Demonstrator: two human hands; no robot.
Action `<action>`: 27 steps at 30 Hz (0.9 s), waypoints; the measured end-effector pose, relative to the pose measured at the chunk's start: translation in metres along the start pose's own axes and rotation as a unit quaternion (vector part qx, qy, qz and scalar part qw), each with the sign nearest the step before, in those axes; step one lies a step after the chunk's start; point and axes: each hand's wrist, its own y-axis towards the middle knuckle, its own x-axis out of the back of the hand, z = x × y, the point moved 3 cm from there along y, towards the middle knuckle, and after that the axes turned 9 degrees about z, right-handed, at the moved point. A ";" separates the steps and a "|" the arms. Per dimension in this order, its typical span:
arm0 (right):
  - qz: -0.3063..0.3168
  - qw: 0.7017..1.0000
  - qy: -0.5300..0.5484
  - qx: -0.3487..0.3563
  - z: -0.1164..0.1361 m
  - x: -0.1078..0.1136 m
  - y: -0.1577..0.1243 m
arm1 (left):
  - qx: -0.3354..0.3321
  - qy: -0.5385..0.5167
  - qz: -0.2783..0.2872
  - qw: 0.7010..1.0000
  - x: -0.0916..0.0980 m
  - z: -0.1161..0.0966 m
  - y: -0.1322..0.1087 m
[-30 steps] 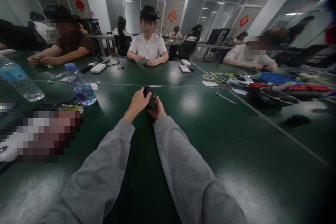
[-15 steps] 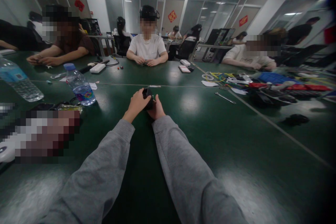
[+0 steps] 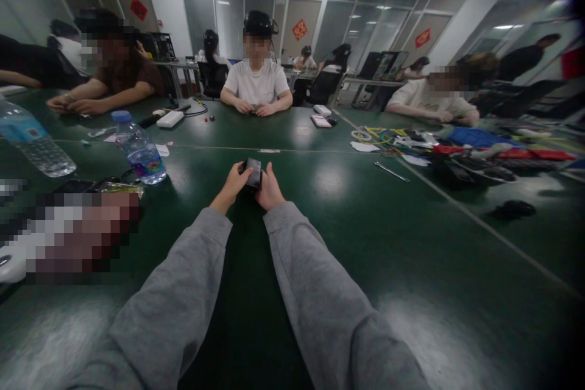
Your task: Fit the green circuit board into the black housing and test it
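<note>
Flanking the black box [image 3: 253, 175] are a blue-capped bottle [image 3: 142, 152] and a wrench [image 3: 391, 172].

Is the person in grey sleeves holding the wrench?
No, the wrench lies on the green table, away from the left hand and right hand at the black box.

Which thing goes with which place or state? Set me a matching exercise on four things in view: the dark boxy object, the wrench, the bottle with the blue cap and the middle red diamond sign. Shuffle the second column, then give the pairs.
Column 1
1. dark boxy object
2. wrench
3. bottle with the blue cap
4. middle red diamond sign

Column 2
A. standing upright
B. up on the far wall
C. held by the left grip
D. lying flat on the green table

Pairs: 1-C, 2-D, 3-A, 4-B
</note>
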 end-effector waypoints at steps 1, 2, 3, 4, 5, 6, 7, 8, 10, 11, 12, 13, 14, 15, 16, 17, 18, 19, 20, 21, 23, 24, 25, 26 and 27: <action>0.002 1.000 -0.001 0.000 -0.001 -0.003 -0.001 | 0.014 -0.044 -0.005 0.999 -0.001 0.005 0.000; 0.004 1.000 -0.003 0.000 -0.002 -0.007 -0.001 | 0.027 -0.089 -0.010 0.996 -0.001 0.008 0.000; 0.005 1.000 -0.005 -0.001 -0.003 -0.010 -0.001 | 0.039 -0.132 -0.011 0.990 0.000 0.010 -0.001; 0.006 1.000 -0.008 0.000 -0.004 -0.012 -0.002 | 0.050 -0.173 -0.012 0.984 0.000 0.011 -0.002; 0.007 1.000 -0.012 0.002 -0.004 -0.014 -0.002 | 0.058 -0.209 -0.009 0.976 0.002 0.011 -0.004; 0.010 1.000 -0.016 0.006 -0.004 -0.016 -0.002 | 0.064 -0.239 0.002 0.969 0.004 0.010 -0.005; 0.013 1.000 -0.020 0.011 -0.003 -0.017 -0.002 | 0.065 -0.264 0.018 0.962 0.006 0.008 -0.006; 0.020 0.999 -0.023 0.013 -0.003 -0.018 -0.001 | 0.065 -0.285 0.036 0.956 0.009 0.007 -0.008; 0.039 0.999 -0.027 0.013 -0.002 -0.017 0.000 | 0.063 -0.314 0.060 0.946 0.015 0.004 -0.010; 0.046 0.999 -0.026 0.014 -0.002 -0.016 0.001 | 0.061 -0.326 0.063 0.941 0.019 0.004 -0.012; 0.047 0.999 -0.022 0.016 -0.003 -0.013 0.002 | 0.060 -0.337 0.061 0.938 0.022 0.003 -0.013; 0.041 0.999 -0.017 0.021 -0.003 -0.010 0.004 | 0.058 -0.348 0.058 0.934 0.024 0.003 -0.014; 0.027 0.999 -0.010 0.029 -0.003 -0.005 0.004 | 0.056 -0.360 0.058 0.930 0.025 0.002 -0.015; 0.010 0.999 -0.003 0.034 -0.004 0.000 0.005 | 0.055 -0.370 0.061 0.925 0.025 0.001 -0.016; -0.007 0.999 0.006 0.037 -0.004 0.005 0.005 | 0.057 -0.378 0.066 0.922 0.024 0.000 -0.017; -0.025 0.999 0.015 0.039 -0.005 0.010 0.005 | 0.061 -0.381 0.071 0.920 0.022 -0.001 -0.017; -0.041 0.998 0.025 0.034 -0.006 0.015 0.005 | 0.066 -0.377 0.074 0.921 0.020 -0.001 -0.018; -0.052 0.998 0.032 0.034 -0.006 0.018 0.005 | 0.069 -0.369 0.072 0.924 0.018 -0.001 -0.018; -0.059 0.997 0.035 0.031 -0.007 0.020 0.005 | 0.068 -0.358 0.068 0.929 0.015 -0.002 -0.018; -0.061 0.997 0.035 0.029 -0.007 0.021 0.005 | 0.061 -0.346 0.063 0.934 0.013 -0.002 -0.018; -0.060 0.997 0.027 0.027 -0.007 0.021 0.006 | 0.032 -0.323 0.058 0.944 0.010 -0.001 -0.017; -0.059 0.998 0.023 0.027 -0.007 0.020 0.006 | 0.015 -0.313 0.058 0.948 0.009 0.000 -0.016; -0.059 0.998 0.020 0.028 -0.007 0.020 0.006 | 0.002 -0.302 0.059 0.951 0.008 0.000 -0.016; -0.059 0.998 0.019 0.028 -0.007 0.020 0.006 | -0.007 -0.292 0.058 0.955 0.008 0.001 -0.015; -0.058 0.998 0.019 0.028 -0.007 0.020 0.006 | -0.013 -0.282 0.053 0.958 0.008 0.003 -0.015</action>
